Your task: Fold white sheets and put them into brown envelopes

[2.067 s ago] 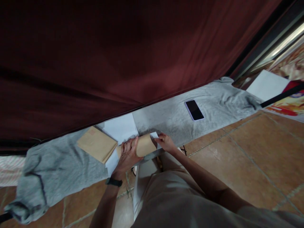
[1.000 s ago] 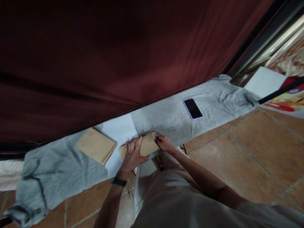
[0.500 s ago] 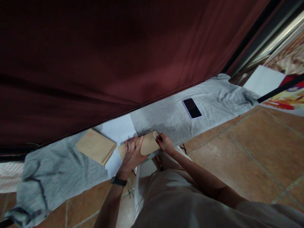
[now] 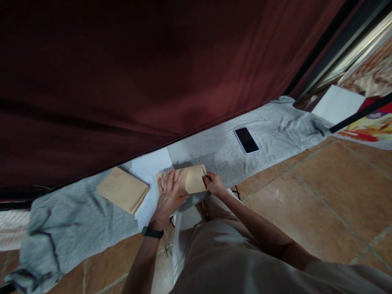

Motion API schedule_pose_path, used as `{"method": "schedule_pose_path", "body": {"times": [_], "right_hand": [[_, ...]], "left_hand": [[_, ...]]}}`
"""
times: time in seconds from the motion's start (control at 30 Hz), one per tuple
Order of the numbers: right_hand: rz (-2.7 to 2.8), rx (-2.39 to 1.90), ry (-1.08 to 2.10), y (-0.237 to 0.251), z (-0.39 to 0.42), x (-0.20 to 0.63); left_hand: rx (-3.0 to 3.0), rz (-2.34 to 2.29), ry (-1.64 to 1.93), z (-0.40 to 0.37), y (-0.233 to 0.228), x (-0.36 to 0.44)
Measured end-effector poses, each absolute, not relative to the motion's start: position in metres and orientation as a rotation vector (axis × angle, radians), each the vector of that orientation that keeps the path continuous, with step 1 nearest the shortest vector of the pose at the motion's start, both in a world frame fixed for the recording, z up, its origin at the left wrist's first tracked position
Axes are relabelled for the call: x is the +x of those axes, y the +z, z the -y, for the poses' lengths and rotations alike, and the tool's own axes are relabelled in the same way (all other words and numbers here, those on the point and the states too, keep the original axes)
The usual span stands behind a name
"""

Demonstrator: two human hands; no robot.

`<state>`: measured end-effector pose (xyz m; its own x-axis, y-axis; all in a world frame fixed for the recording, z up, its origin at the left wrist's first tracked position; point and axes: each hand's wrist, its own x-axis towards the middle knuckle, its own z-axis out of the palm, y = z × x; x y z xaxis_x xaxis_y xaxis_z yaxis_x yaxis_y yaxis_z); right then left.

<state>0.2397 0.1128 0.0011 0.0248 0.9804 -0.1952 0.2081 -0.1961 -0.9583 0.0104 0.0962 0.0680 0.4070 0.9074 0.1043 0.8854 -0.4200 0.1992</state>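
A brown paper envelope (image 4: 192, 178) lies on white sheets (image 4: 150, 168) on a grey cloth (image 4: 220, 153). My left hand (image 4: 168, 196) lies flat on the envelope's left half, fingers spread, a dark band on the wrist. My right hand (image 4: 214, 184) pinches the envelope's right end, where a small white edge of paper shows. Whether the right fingers also hold a thin dark object is unclear.
A stack of brown envelopes (image 4: 122, 189) lies to the left on the cloth. A dark phone (image 4: 246, 140) rests to the right. A dark red curtain (image 4: 153, 73) hangs behind. Tiled floor (image 4: 306, 192) lies in front, and white paper (image 4: 337, 104) at far right.
The envelope, bulged and gripped by my left hand, now lies flat under my spread left palm. The white sheet sticking out at its right end has nearly gone inside.
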Motion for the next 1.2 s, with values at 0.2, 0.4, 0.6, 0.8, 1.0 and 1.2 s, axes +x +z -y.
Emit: {"method": "schedule_pose_path", "body": {"times": [0.2,0.4,0.6,0.8,1.0,1.2], "right_hand": [[1.131,-1.45,1.212,0.0,-0.111,0.241],[1.015,-1.448,1.194,0.001,-0.112,0.242],[0.694,-1.299,1.314,0.003,-0.103,0.237],[0.624,-1.242,1.361,0.004,-0.099,0.256],[0.719,-1.353,1.416,-0.008,-0.097,0.277],[1.094,-1.464,1.067,-0.014,-0.078,0.304]], "left_hand": [[1.981,-1.804,0.955,-0.067,0.056,0.044],[0.775,-1.741,1.266,-0.025,0.042,0.086],[0.295,-1.201,1.201,-0.042,0.042,0.128],[0.479,-1.244,1.184,-0.082,0.051,0.135],[0.868,-1.469,0.964,-0.112,0.034,0.11],[0.964,-1.651,0.941,-0.114,0.01,0.099]]}}
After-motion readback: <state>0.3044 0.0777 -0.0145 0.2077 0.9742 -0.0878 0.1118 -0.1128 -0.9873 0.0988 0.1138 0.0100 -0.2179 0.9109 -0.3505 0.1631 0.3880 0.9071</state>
